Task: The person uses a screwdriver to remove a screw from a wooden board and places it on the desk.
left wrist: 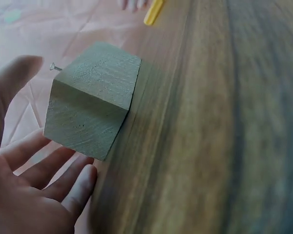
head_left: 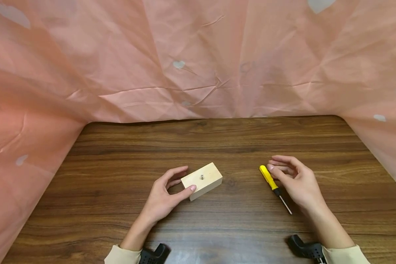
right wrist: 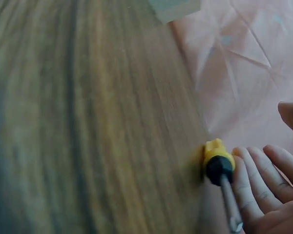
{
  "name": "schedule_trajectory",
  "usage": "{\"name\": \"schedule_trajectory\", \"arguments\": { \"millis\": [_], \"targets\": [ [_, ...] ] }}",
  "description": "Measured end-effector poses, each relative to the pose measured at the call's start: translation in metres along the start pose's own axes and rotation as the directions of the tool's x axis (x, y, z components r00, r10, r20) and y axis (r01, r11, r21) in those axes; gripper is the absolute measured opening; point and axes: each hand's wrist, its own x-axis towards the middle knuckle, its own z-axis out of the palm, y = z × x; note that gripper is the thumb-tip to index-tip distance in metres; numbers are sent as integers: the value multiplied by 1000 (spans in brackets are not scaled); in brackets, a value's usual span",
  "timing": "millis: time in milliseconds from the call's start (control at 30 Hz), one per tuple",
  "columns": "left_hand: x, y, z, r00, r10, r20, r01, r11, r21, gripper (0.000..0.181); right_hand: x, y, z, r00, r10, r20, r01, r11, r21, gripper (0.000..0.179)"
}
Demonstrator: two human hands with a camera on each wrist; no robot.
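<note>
A pale wooden block [head_left: 211, 174] lies on the table, with a small metal screw [head_left: 202, 177] standing up from its top face. Around its left end is my left hand [head_left: 163, 198], fingers behind the block and thumb over the near side; the left wrist view shows a gap between thumb and block. A screwdriver [head_left: 268, 178] with a yellow handle and black collar lies to the right, its metal shaft slanting toward me. Right beside its handle is my right hand [head_left: 297, 183], fingers loosely extended and not wrapped around it. Whether the fingertips touch the handle I cannot tell.
The brown wood-grain table [head_left: 145, 146] spreads under both hands. Pink cloth [head_left: 198, 44] with pale heart shapes hangs along its back and both sides. Black wrist-worn devices [head_left: 305, 247] sit by both cuffs.
</note>
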Motion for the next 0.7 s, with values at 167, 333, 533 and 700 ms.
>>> {"name": "schedule_trajectory", "arguments": {
  "millis": [167,333,533,700],
  "targets": [
    [-2,-6,-3,1000,-3,27,5,998,-63,63,2,18,-2,1000,20,2,-19,964,264,29],
    [-5,-6,-4,999,-7,31,8,1000,-19,63,4,19,-1,999,16,-37,-10,989,148,37],
    [-10,-6,1,1000,4,19,-5,997,82,63,0,11,1,994,-9,-107,-36,913,-406,46],
    [-12,-6,8,1000,-8,-24,12,989,148,61,-3,8,3,995,-28,-95,-28,840,-542,49]
  ]
}}
